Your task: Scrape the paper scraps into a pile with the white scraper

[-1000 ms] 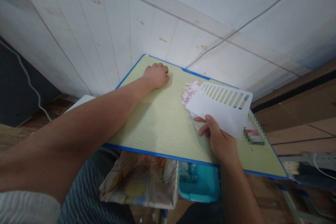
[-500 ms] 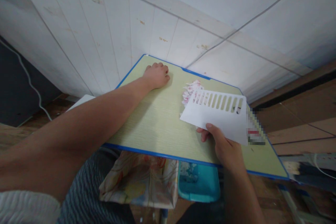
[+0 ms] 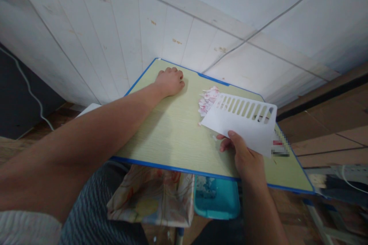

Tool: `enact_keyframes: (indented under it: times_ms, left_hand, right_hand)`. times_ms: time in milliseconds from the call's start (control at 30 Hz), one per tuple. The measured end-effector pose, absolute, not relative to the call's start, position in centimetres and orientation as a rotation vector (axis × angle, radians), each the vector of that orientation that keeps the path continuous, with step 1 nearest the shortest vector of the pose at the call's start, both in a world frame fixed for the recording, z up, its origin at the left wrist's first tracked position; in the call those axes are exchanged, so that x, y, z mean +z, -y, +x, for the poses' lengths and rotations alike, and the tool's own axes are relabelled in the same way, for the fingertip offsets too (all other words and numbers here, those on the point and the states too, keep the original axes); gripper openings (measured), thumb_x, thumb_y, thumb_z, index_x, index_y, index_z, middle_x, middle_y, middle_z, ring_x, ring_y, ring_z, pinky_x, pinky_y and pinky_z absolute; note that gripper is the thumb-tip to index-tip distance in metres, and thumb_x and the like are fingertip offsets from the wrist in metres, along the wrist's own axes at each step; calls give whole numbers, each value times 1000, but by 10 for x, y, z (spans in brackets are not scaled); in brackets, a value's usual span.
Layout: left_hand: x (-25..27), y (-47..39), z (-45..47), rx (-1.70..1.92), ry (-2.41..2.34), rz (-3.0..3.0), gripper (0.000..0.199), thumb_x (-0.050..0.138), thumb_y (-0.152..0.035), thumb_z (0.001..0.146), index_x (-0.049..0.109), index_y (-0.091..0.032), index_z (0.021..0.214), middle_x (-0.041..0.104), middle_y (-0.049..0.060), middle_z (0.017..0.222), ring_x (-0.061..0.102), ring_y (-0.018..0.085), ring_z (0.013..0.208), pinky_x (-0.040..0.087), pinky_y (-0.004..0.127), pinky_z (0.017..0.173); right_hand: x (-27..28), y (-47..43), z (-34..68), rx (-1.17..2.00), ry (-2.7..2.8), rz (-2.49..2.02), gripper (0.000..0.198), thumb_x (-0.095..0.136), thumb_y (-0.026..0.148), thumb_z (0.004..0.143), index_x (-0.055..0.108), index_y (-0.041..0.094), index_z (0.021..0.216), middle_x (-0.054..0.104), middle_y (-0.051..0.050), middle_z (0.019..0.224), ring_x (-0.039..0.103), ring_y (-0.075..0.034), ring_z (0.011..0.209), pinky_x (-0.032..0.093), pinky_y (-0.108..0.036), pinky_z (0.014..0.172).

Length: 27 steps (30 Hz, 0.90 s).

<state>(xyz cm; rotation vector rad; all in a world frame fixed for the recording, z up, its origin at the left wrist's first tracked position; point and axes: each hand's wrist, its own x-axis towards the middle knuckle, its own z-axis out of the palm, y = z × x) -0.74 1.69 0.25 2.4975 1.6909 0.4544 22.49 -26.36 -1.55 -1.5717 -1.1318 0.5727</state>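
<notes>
Slotted card (image 3: pixel 240 127) sits above the table (image 3: pixel 172 138) at the edge of the paper scraps (image 3: pixel 209 101); my right hand (image 3: pixel 246 157) pinches its near edge, likely leaving the slots uncovered. My left hand (image 3: pixel 171 81) rests curled; I cannot tell whether it grasps anything.

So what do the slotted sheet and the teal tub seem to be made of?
Slotted sheet: matte white, probably plastic or stiff card, since it holds flat gripped at one edge. Teal tub: likely smooth plastic, judging by its rounded, moulded-looking corners.
</notes>
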Motion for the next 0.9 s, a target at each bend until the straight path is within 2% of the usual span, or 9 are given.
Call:
enact_keyframes:
  times_ms: [233,367,733,900]
  left_hand:
    - [0,-18,-7,459,-1705,2514,54,55,-36,120,83,-18,161,75,23,175,65,44,165,54,60,137]
    - [-1,-20,-7,452,-1713,2517,51,55,-37,121,83,-20,161,75,20,175,65,41,165,54,56,136]
    - [-1,-20,-7,460,-1708,2506,53,55,-37,121,84,-20,161,75,21,175,65,42,165,53,58,137]
    - [-1,-20,-7,433,-1718,2523,54,54,-38,121,82,-19,163,75,21,175,65,41,166,54,56,137]
  right_hand:
    - [-15,262,224,570,1127,-1575,44,79,55,108,84,27,74,83,-7,73,73,-27,70,59,-47,85]
    - [-17,262,225,588,1097,-1566,45,80,54,107,82,27,72,86,-7,77,72,-26,70,58,-46,83]
    - [-19,262,224,559,1067,-1563,42,79,51,108,80,28,73,87,-7,78,74,-28,73,60,-49,94]
    - [-22,264,227,548,1096,-1590,47,78,53,111,79,29,71,87,-7,79,79,-31,82,59,-51,102]
